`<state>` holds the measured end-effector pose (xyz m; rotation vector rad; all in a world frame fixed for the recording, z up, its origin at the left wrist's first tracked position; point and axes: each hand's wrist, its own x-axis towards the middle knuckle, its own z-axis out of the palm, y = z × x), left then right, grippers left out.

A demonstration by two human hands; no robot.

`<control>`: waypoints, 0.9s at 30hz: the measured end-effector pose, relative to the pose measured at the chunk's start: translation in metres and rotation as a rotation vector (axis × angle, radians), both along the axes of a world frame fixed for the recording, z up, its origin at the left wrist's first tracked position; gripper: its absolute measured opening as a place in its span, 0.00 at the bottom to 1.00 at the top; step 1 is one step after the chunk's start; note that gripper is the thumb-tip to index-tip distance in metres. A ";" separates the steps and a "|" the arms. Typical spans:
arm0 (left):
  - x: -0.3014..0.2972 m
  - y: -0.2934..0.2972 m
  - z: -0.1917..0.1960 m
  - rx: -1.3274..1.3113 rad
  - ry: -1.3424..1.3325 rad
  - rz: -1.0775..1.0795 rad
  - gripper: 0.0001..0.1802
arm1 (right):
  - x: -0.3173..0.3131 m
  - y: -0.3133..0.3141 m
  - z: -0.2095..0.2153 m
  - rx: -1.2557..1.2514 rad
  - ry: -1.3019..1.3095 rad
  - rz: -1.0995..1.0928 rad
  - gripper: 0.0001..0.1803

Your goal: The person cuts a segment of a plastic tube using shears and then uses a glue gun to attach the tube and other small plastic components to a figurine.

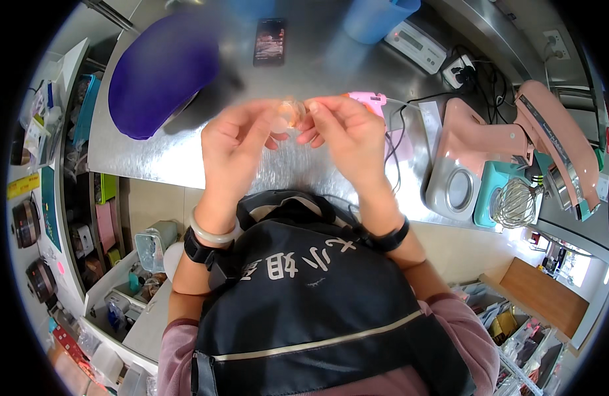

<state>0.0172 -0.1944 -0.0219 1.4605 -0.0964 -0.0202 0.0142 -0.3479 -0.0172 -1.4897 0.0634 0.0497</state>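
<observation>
Small translucent peach piece [292,112] pinched between fingertips of both hands, held above the steel surface [185,152]; left hand [235,142] and right hand [344,132] equally near, meeting at it; pink glue gun [368,100] just beyond the right hand

Small pinkish obj [292,112] blurred betw. hands

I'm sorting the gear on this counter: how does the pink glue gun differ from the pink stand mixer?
The glue gun is small, bright pink and lies flat beside the right hand; the stand mixer is far bigger, pale pink and stands with its head tilted up, whisk exposed. Both rest on the steel counter, with cords nearby.
</observation>
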 end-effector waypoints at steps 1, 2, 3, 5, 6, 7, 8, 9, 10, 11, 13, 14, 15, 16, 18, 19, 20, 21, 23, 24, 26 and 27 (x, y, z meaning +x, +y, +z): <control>0.000 -0.001 0.000 -0.046 0.000 0.005 0.08 | 0.000 -0.001 -0.001 0.045 0.001 0.007 0.09; 0.000 -0.001 0.000 -0.091 0.000 0.010 0.08 | 0.000 -0.001 -0.001 0.045 0.001 0.007 0.09; 0.000 -0.002 0.000 -0.091 0.000 0.010 0.08 | -0.001 -0.001 -0.002 0.060 0.003 0.004 0.09; 0.001 -0.002 0.000 -0.107 -0.010 0.005 0.09 | 0.000 -0.001 -0.002 0.075 0.009 0.003 0.10; 0.001 -0.001 0.000 -0.107 -0.009 0.006 0.09 | 0.000 0.000 -0.002 0.097 0.003 -0.013 0.09; 0.001 -0.001 0.000 -0.115 0.000 -0.003 0.10 | -0.001 0.000 -0.002 0.120 -0.005 -0.030 0.08; 0.001 -0.001 0.000 -0.123 0.010 -0.012 0.10 | -0.001 0.000 -0.003 0.120 -0.005 -0.030 0.08; 0.001 -0.001 0.000 -0.123 0.010 -0.012 0.10 | 0.000 0.001 -0.003 0.126 -0.007 -0.034 0.08; 0.001 -0.002 0.002 -0.142 0.042 -0.015 0.11 | 0.000 0.000 -0.003 0.132 -0.010 -0.039 0.08; 0.001 -0.002 0.003 -0.160 0.075 -0.019 0.11 | 0.000 0.000 -0.003 0.131 -0.009 -0.040 0.08; 0.002 0.001 -0.002 -0.150 0.097 -0.035 0.12 | 0.000 -0.001 -0.005 0.127 -0.042 -0.024 0.09; 0.003 0.003 -0.003 -0.138 0.119 -0.051 0.12 | 0.000 -0.001 -0.005 0.127 -0.042 -0.024 0.09; 0.004 0.004 -0.003 -0.138 0.119 -0.051 0.12 | -0.001 -0.001 -0.005 0.139 -0.046 -0.019 0.09; 0.004 0.004 -0.004 -0.138 0.121 -0.052 0.12 | -0.001 0.000 -0.005 0.150 -0.050 -0.013 0.09; 0.004 0.004 -0.003 -0.138 0.124 -0.053 0.11 | -0.001 0.000 -0.006 0.156 -0.056 -0.013 0.08; 0.004 0.004 -0.001 -0.164 0.172 -0.054 0.11 | -0.001 0.000 -0.006 0.163 -0.063 -0.015 0.08; 0.004 0.003 0.000 -0.190 0.220 -0.056 0.11 | -0.001 0.000 -0.007 0.163 -0.062 -0.016 0.08; 0.003 0.003 -0.001 -0.190 0.221 -0.057 0.11 | 0.000 0.001 -0.008 0.158 -0.049 -0.035 0.08; 0.002 0.003 -0.006 -0.280 0.256 -0.070 0.12 | 0.000 0.001 -0.009 0.155 -0.038 -0.051 0.09; 0.001 0.003 -0.007 -0.280 0.256 -0.069 0.12 | 0.001 0.001 -0.008 0.141 -0.036 -0.059 0.09; 0.001 0.001 -0.007 -0.277 0.245 -0.088 0.13 | 0.000 0.001 -0.006 0.127 -0.033 -0.068 0.09; 0.001 0.001 -0.006 -0.276 0.245 -0.088 0.13 | 0.000 0.001 -0.006 0.120 -0.042 -0.069 0.08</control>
